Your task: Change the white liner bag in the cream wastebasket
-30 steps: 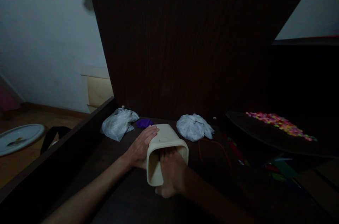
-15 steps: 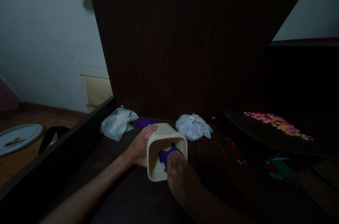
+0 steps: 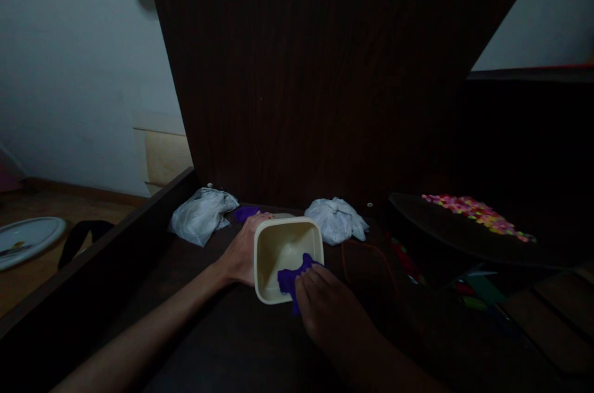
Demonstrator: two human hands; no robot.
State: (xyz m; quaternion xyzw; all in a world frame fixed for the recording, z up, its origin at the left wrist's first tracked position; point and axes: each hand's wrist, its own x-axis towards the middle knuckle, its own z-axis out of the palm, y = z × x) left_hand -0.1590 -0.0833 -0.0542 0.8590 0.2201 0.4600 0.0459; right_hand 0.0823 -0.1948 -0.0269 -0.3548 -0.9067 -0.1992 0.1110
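Observation:
A cream plastic container (image 3: 288,238) is tilted with its open mouth towards me. My left hand (image 3: 242,252) grips its left side, the fingers partly hidden behind it. At the lower right of the mouth, my right hand (image 3: 320,303) is closed on a purple cloth (image 3: 288,280). Part of the cloth lies over the container's rim and part hangs below it. Another purple cloth (image 3: 245,213) lies behind my left hand, partly covered by it.
A knotted whitish plastic bag (image 3: 336,221) sits behind the container on the right, another plastic bag (image 3: 203,216) on the left. A tall dark wooden panel (image 3: 301,83) rises behind. At right, a dark curved piece holds colourful bits (image 3: 477,213). A raised dark edge (image 3: 97,250) runs along the left.
My right hand has drawn the purple cloth back from inside the container to its rim. The container's mouth now faces me more squarely, and the view has shifted slightly.

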